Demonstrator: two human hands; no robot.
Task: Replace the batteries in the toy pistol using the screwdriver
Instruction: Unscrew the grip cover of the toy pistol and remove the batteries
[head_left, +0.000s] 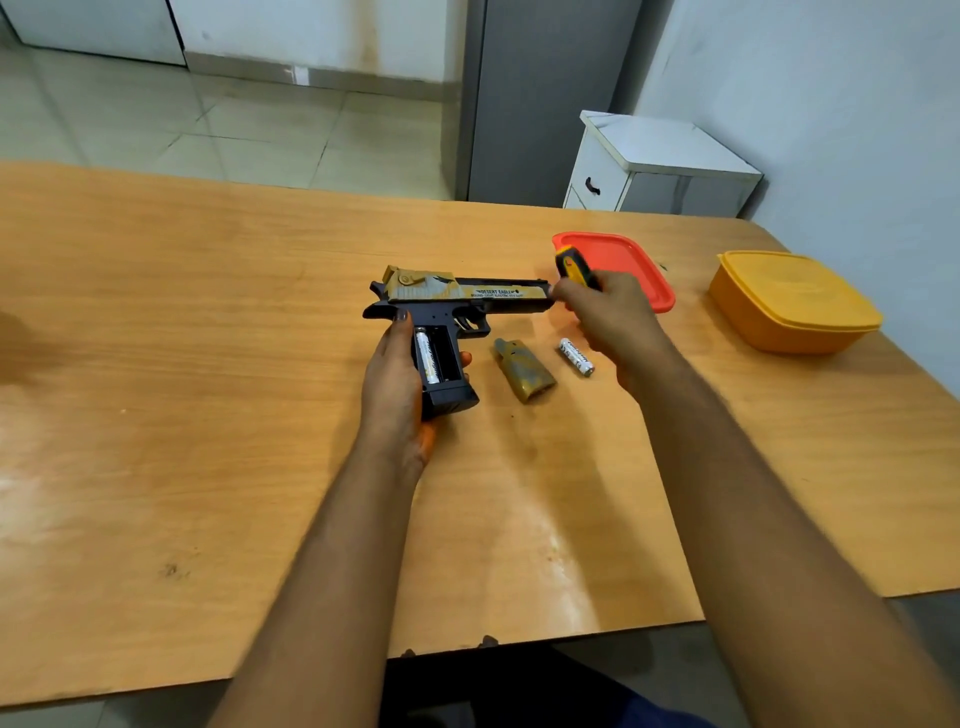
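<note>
A black and tan toy pistol (457, 299) lies on its side over the wooden table (208, 364). My left hand (392, 384) grips its handle, where the battery bay is uncovered. One white battery (427, 357) sits in the bay's left slot; the slot beside it looks dark. The tan bay cover (524, 370) lies on the table right of the handle. Another white battery (576, 357) lies loose just past it. My right hand (608, 317) holds the yellow and black screwdriver (574, 269) by its handle, near the pistol's muzzle. The screwdriver's tip is hidden.
An orange-red lid (639, 270) lies flat behind my right hand. A yellow lidded box (792, 301) stands at the table's right side. A white cabinet (660, 166) stands beyond the far edge, by the wall.
</note>
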